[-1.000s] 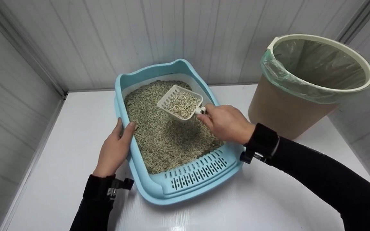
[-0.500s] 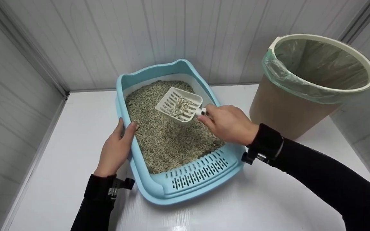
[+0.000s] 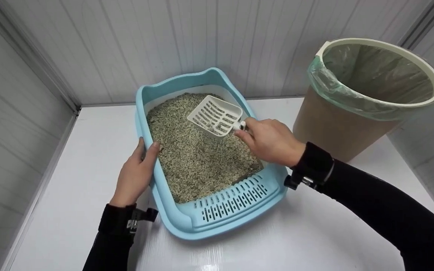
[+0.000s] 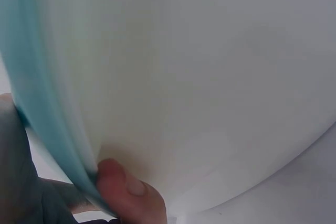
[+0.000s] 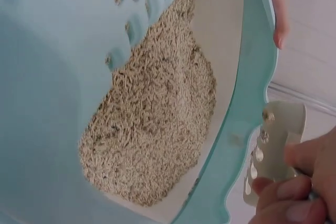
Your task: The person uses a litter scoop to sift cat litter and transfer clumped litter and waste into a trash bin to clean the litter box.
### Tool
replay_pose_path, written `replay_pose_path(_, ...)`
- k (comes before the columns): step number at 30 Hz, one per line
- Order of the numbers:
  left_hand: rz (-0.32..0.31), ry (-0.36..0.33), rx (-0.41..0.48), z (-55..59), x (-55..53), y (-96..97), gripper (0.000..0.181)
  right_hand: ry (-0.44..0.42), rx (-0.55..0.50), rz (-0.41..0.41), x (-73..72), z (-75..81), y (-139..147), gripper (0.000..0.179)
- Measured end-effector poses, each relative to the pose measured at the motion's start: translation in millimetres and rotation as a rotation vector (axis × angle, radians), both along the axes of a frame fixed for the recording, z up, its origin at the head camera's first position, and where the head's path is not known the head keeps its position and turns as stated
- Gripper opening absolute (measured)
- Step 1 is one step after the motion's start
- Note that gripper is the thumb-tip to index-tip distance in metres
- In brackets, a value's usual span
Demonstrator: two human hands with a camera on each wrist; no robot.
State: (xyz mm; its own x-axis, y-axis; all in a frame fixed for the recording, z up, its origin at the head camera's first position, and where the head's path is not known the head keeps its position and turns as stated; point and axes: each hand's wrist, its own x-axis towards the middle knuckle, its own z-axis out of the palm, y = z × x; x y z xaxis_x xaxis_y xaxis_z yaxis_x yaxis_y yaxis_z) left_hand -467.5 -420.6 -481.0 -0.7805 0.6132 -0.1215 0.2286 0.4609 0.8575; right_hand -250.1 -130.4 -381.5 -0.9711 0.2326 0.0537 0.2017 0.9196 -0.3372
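My right hand grips the short handle of a white slotted litter scoop, held level above the litter. Only a few pellets show on its slots; in the right wrist view, the scoop appears from the side. Beneath it, tan-grey pellet cat litter fills a light blue litter box. My left hand holds the box's left rim, thumb on the inner side and fingers outside. In the left wrist view, the thumb presses the inner wall; the fingers are partly hidden behind the rim.
A tan waste bin stands to the right of the box, lined with a pale green plastic bag. Both stand on a white surface, with panelled walls behind and at the sides. The box has a perforated front ledge.
Pellets heaped in the scoop have dropped through its slots into the box, leaving it nearly bare. My right hand has shifted slightly up and right. My left hand stays on the rim.
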Motion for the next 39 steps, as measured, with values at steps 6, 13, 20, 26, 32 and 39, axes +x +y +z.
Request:
replay_pose_path(6,-0.005,0.004,-0.009,0.3,-0.9,1.1,0.104,-0.021,-0.011,-0.002,3.8,1.7,1,0.034)
replay_pose_path(13,-0.008,0.014,-0.004,-2.1,-0.8,2.9,0.106,0.02,0.001,0.018,19.3,26.2,8,0.034)
replay_pose_path(20,-0.005,0.012,-0.008,-3.0,-1.5,4.2,0.106,0.073,0.05,-0.17,62.9,101.2,50,0.038)
replay_pose_path(26,-0.001,0.004,-0.004,-4.0,-3.5,0.5,0.108,0.026,0.227,-0.378,112.2,149.4,120,0.045)
replay_pose_path(32,-0.005,0.012,-0.018,-3.2,-8.4,-2.7,0.107,-0.012,0.394,-0.466,144.7,149.1,169,0.049)
replay_pose_path(39,-0.006,0.001,-0.011,-4.9,-7.8,-5.7,0.107,0.159,0.732,-0.272,154.3,130.8,187,0.023)
